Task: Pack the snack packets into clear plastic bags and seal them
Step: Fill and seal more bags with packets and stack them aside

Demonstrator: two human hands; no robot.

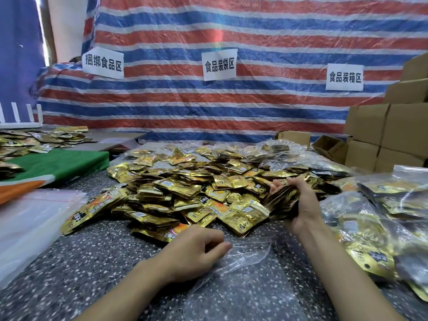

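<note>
Snack packets (185, 193) in gold foil lie in a loose heap across the middle of the bench (92, 262), whose top is dark and speckled. The right hand (298, 205) is at the heap's right side, its fingers (276, 185) curled round a stack of packets (281, 200) held on edge just above the pile. The left hand (196, 249) rests near the bench's near edge, fingers curled and thumb forward, pinching the edge of a clear plastic bag (245, 258). That bag lies flat and crumpled on the bench between the two forearms; nothing can be seen inside it.

Along the right edge of the bench lie filled bags (382, 216), each clear and packed with gold packets. More clear bags (266, 151) with contents sit at the far side of the heap; what fills them is hard to tell. A stack of flat empty bags (30, 218) lies at the left edge, beside an orange cloth (16, 191) and a green cloth (60, 163). Past these, further packets (34, 140) are spread on a separate surface at the far left.

Closed cardboard boxes (393, 126) are stacked at the far right, with a small open box (330, 147) in front of them. A striped tarp (231, 100) hangs behind the bench, bearing three paper signs (219, 64).
</note>
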